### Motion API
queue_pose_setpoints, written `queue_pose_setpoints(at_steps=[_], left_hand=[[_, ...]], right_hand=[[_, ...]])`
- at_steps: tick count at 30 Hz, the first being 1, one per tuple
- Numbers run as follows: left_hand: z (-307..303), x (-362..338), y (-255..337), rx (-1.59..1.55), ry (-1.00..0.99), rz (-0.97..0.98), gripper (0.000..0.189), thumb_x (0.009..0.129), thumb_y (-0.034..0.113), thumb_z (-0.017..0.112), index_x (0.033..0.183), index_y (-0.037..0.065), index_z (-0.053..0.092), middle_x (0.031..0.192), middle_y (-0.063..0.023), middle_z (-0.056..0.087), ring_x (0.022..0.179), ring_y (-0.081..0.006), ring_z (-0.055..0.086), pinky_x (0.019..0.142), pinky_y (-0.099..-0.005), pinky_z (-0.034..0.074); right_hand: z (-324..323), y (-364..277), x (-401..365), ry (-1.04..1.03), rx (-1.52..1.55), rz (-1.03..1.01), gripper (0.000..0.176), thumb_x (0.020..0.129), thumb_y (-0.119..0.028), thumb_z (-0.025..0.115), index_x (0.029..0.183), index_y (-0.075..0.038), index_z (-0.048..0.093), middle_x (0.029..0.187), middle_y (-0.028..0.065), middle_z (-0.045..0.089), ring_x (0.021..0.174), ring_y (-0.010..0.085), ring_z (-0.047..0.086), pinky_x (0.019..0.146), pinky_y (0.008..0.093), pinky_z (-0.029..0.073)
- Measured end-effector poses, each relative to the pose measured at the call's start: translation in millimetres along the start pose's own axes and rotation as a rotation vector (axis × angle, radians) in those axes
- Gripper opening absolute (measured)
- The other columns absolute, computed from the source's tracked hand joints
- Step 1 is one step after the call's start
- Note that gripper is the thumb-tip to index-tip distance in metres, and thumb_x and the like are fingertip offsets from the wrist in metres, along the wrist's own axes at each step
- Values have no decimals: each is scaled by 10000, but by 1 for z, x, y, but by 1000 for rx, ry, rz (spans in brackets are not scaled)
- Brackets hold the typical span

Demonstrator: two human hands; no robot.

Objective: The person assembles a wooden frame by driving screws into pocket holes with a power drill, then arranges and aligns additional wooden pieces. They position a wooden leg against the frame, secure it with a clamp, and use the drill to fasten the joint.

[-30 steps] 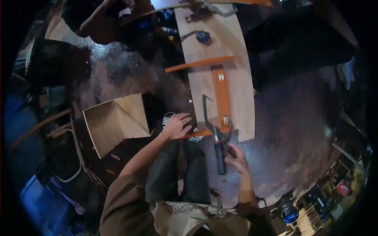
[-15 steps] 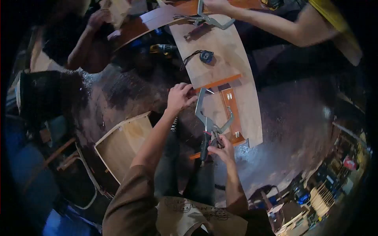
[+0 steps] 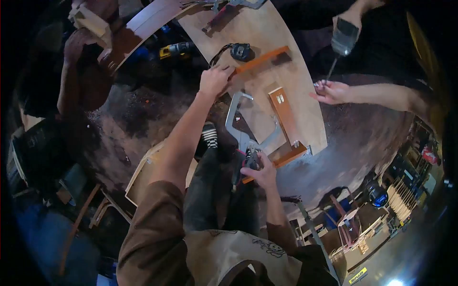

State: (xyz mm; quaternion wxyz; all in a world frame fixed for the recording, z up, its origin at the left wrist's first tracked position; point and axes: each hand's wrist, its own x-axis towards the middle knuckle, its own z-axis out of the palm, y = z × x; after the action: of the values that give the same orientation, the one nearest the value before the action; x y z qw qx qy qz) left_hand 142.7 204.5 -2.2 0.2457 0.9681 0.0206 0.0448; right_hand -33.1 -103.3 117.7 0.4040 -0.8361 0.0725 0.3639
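My right hand (image 3: 261,170) is wrapped round the handles of a locking C-clamp (image 3: 232,117). The clamp's wide jaws stand apart, over the near part of a curved wooden panel (image 3: 303,71). At the left end of an orange-brown wooden strip (image 3: 262,59), the fingers of my left hand (image 3: 217,80) are curled on the wood; the fingertips are partly hidden. Beyond the strip lies a tape measure (image 3: 241,51). An orange-brown frame piece with metal fittings (image 3: 282,114) rests on the panel, right of the clamp.
On the right, a co-worker's hands (image 3: 334,92) hold a tool with a long thin shaft (image 3: 342,40). At upper left another person's hands hold a pale wooden piece (image 3: 90,26). A yellow drill (image 3: 176,50) and a second clamp (image 3: 222,16) are further off. An open wooden box (image 3: 143,174) stands by my legs.
My view has shifted, and the clamp in my right hand tilts slightly more. The co-worker on the right has let go of the far clamp and now holds a long-shafted tool.
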Motion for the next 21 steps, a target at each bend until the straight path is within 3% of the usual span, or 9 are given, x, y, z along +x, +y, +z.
queue_pose_setpoints(at_steps=[4,5,7,12,13,15,16,19,21], left_hand=[[-9,9,-4,-43,-47,-45,255,815,288,678,1059,215,694,975,-10,670,873,-281,682,683,-415,566],[-12,10,-4,-81,-57,-44,254,832,309,670,1067,216,695,992,-10,674,881,-288,683,692,-422,566],[-16,15,-9,-63,-158,-13,276,871,371,651,1092,213,696,1043,-18,689,895,-311,687,701,-436,563],[50,-19,-25,-161,-90,76,275,790,313,695,1036,191,715,939,-93,707,852,-315,700,685,-444,565],[94,-37,-38,-655,-88,-74,266,781,286,703,1015,160,708,926,-99,706,869,-308,701,700,-440,566],[82,-47,-1,-845,20,-131,245,746,244,742,952,117,707,894,-80,706,902,-292,699,731,-411,565],[23,-30,27,-212,-24,76,230,746,250,764,916,104,714,895,-62,702,840,-296,682,719,-404,558],[10,-37,30,-230,-18,114,260,739,251,780,940,98,718,918,-61,691,798,-296,652,701,-402,546],[0,-33,22,-259,248,-115,280,751,294,777,942,95,726,946,-70,688,800,-280,645,690,-389,545]], right_hand=[[4,-48,30,-7,141,-65,627,618,-412,945,1059,-63,668,822,0,620,750,95,542,726,260,464],[13,-45,40,21,279,-75,587,642,-362,941,1054,-50,664,831,-11,622,781,91,542,750,266,461],[2,-77,59,13,240,-124,571,651,-341,937,1058,-48,665,853,-7,639,804,97,557,765,269,462],[2,-143,118,40,298,-217,541,691,-396,891,1072,-71,685,966,46,709,914,164,643,829,318,482],[4,-158,130,93,224,-225,547,699,-437,873,1072,-79,691,991,60,720,940,185,661,845,333,487],[4,-203,150,137,175,-212,520,756,-370,844,1104,-23,675,1002,54,681,932,155,634,846,305,485],[17,-200,176,128,307,-149,556,761,-414,835,1113,-16,674,1026,66,678,953,167,629,857,315,480],[32,-218,223,151,475,-46,619,767,-486,819,1131,-7,672,1074,81,671,995,186,616,873,328,475],[25,-234,238,187,502,-8,644,769,-512,812,1141,-6,672,1098,83,666,1015,192,608,877,331,474]])
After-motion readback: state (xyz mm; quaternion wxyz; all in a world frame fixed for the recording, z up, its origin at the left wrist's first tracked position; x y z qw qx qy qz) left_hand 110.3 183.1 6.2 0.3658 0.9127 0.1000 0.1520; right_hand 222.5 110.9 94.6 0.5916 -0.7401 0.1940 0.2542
